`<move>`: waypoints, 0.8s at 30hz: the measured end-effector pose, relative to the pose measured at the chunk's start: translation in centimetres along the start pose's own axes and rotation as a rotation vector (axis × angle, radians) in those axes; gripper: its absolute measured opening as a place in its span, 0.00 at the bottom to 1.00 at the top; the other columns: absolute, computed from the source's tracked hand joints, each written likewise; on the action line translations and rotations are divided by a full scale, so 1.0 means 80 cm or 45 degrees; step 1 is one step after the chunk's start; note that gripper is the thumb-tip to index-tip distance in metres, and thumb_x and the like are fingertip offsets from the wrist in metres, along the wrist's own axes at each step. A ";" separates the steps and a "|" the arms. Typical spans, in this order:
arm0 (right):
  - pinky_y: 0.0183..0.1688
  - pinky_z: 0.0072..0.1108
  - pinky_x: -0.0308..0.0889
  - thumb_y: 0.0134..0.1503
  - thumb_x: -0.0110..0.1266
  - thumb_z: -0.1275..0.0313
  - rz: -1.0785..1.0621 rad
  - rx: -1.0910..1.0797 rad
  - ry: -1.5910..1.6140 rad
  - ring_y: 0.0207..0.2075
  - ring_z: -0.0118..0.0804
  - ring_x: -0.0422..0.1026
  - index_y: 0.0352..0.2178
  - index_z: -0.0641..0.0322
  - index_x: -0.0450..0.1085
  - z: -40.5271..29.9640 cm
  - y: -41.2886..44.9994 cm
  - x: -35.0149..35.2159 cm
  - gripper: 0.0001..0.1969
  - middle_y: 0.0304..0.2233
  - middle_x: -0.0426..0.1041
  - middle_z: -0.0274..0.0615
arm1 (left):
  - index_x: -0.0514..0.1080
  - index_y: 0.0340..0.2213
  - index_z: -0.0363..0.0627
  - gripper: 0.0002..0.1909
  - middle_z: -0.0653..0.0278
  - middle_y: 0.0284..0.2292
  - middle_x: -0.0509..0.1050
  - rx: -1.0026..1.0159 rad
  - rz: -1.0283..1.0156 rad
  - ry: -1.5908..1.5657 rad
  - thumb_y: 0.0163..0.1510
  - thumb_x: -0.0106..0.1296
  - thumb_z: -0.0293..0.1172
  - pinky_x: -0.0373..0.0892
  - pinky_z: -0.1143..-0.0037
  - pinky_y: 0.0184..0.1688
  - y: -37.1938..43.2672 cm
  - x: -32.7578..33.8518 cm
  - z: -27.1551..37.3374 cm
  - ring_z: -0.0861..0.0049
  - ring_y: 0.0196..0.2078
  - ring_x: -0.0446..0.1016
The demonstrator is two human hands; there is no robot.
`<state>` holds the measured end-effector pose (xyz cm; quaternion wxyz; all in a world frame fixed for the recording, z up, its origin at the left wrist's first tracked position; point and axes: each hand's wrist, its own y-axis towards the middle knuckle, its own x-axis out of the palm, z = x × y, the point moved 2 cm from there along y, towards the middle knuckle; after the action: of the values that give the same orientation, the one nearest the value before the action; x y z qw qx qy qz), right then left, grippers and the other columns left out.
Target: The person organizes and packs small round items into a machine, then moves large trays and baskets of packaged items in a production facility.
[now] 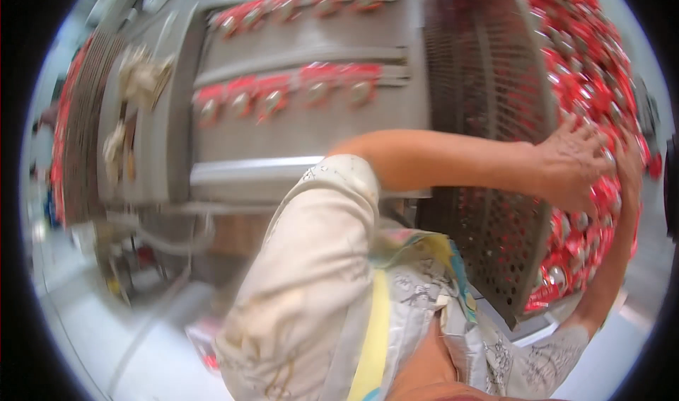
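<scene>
Both my arms reach out to the right, over a large heap of small red and clear plastic packets point(589, 77). My left hand point(575, 167) lies on the heap with its back upward and its fingers pointing away. Close beside it, my right hand point(628, 162) is at the outer side of the heap. The fingers of both hands are partly sunk among the packets, and blur hides whether either grips any. A perforated metal panel point(493, 242) stands beneath my left forearm and borders the heap.
A steel machine bed point(307, 35) holds two rows of red packets point(318, 90) in front of me. Cream-coloured cloths or gloves point(143, 77) lie on its left ledge. Farther left is a stack of thin metal trays point(87, 130). A hose point(170, 244) hangs below.
</scene>
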<state>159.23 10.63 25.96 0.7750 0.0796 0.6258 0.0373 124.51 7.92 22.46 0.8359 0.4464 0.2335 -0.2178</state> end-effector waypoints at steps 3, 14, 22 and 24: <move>0.49 0.26 0.60 0.58 0.42 0.55 -0.715 0.233 0.485 0.47 0.43 0.67 0.50 0.63 0.61 0.069 0.001 0.056 0.25 0.44 0.69 0.47 | 0.68 0.39 0.43 0.27 0.49 0.46 0.65 0.067 0.460 -0.456 0.36 0.61 0.41 0.59 0.64 0.51 -0.090 -0.098 -0.026 0.55 0.50 0.63; 0.46 0.23 0.64 0.54 0.52 0.65 0.155 -0.346 0.486 0.46 0.33 0.68 0.46 0.62 0.65 -0.434 0.052 -0.034 0.19 0.45 0.69 0.43 | 0.61 0.46 0.38 0.33 0.49 0.46 0.63 -0.836 0.553 0.986 0.41 0.59 0.40 0.57 0.62 0.51 -0.547 -0.350 -0.209 0.56 0.49 0.62; 0.49 0.30 0.59 0.42 0.53 0.41 -0.548 -0.045 0.887 0.46 0.48 0.64 0.43 0.59 0.66 -0.714 -0.024 0.138 0.36 0.47 0.62 0.56 | 0.62 0.45 0.44 0.53 0.49 0.43 0.63 -1.336 0.426 1.201 0.24 0.53 0.73 0.56 0.61 0.48 -0.574 -0.369 -0.311 0.55 0.46 0.61; 0.49 0.35 0.58 0.37 0.56 0.40 -0.193 0.163 0.808 0.48 0.54 0.60 0.40 0.61 0.66 -0.763 -0.044 0.185 0.37 0.46 0.59 0.59 | 0.63 0.42 0.44 0.48 0.54 0.37 0.63 -1.316 0.376 1.249 0.24 0.56 0.69 0.56 0.62 0.45 -0.558 -0.349 -0.301 0.59 0.41 0.63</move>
<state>102.67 14.20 -1.34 0.5355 0.0658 0.8411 -0.0369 71.98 10.06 -1.82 0.7598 0.0675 0.5917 0.2608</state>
